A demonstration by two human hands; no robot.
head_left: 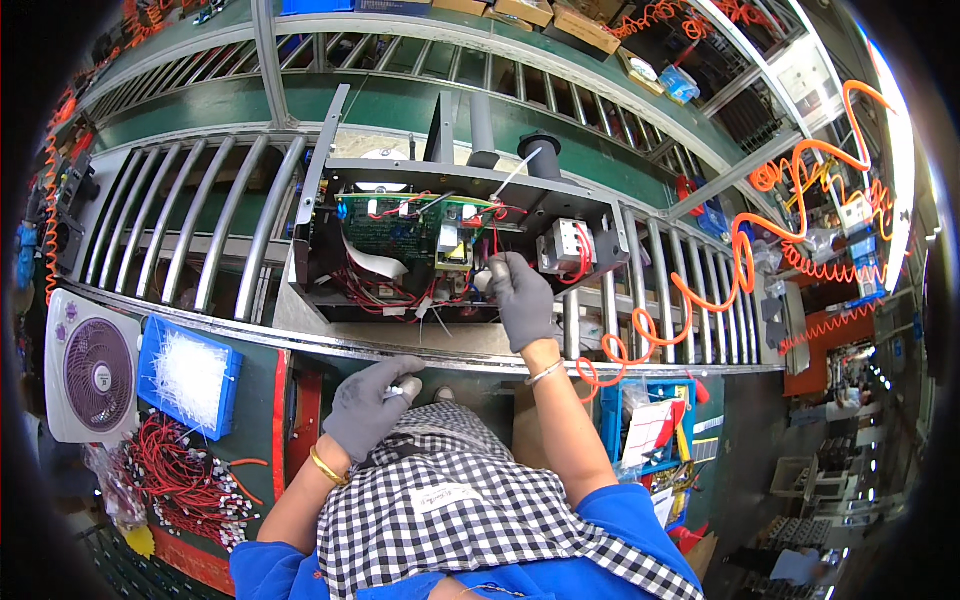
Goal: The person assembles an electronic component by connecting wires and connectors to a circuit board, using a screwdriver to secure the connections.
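Observation:
An open dark metal chassis point(590, 212) stands on the roller conveyor, with a green circuit board point(385, 232) and bundles of red wires point(372, 290) inside. My right hand point(522, 300), in a grey glove, reaches in over the front edge. Its fingers are pinched by the wires, right of the board; what they hold is hidden. A pale cable tie point(515, 172) sticks up from the wiring above that hand. Nearer my body, my left hand point(365, 412), also gloved, is curled in front of the conveyor's edge. A small whitish piece shows at its fingers, too small to name.
Metal rollers point(232, 230) run left and right of the chassis. At the left are a fan point(98, 375), a blue tray of white cable ties point(190, 378) and a heap of red wires point(180, 478). An orange coiled hose point(742, 255) hangs across the right. A blue basket point(612, 425) sits lower right.

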